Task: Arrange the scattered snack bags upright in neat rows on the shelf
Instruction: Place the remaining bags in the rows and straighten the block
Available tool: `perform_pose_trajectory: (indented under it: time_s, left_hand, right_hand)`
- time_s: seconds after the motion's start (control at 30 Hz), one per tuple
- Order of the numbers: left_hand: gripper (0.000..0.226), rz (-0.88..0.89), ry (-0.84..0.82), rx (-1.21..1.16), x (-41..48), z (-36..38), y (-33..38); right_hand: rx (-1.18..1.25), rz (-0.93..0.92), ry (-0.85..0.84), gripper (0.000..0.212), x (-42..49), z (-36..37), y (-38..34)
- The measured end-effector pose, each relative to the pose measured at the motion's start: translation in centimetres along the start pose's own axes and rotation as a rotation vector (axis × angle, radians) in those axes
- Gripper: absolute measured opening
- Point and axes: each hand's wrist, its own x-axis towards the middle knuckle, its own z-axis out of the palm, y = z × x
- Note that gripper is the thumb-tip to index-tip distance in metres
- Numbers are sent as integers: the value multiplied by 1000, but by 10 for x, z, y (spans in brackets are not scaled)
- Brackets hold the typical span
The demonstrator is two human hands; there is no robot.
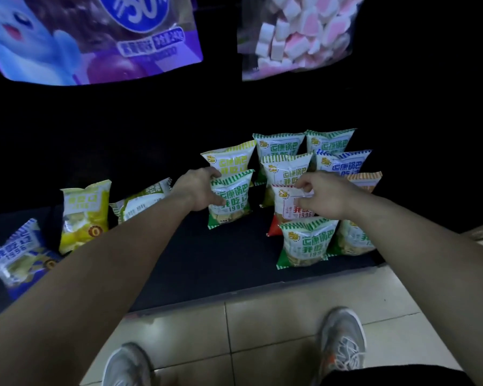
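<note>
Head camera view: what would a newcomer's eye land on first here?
Both arms reach onto the dark shelf: the left hand grips a green bag, the right hand pinches a red bag among upright rows. At left a yellow bag and a blue bag sit out of line; a purple bag and a marshmallow bag loom at the top.

I see glossy plastic bags [230, 200] on a matt dark shelf [207, 254]; below it, smooth floor tiles [262, 330].
</note>
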Motion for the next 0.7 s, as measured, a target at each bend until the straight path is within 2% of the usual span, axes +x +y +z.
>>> perform_pose_trajectory:
  time_s: [0.2,0.47,0.7]
  left_hand:
    - [80,-37,31,-78,30,17,6]
    - [75,-24,119,-32,31,22,8]
    - [84,-22,42,23,7,0,14]
  right_hand:
    - [-21,4,-35,51,10,5,8]
    - [-104,-23,-93,53,10,10,4]
    - [-209,-59,-108,55,5,2,-23]
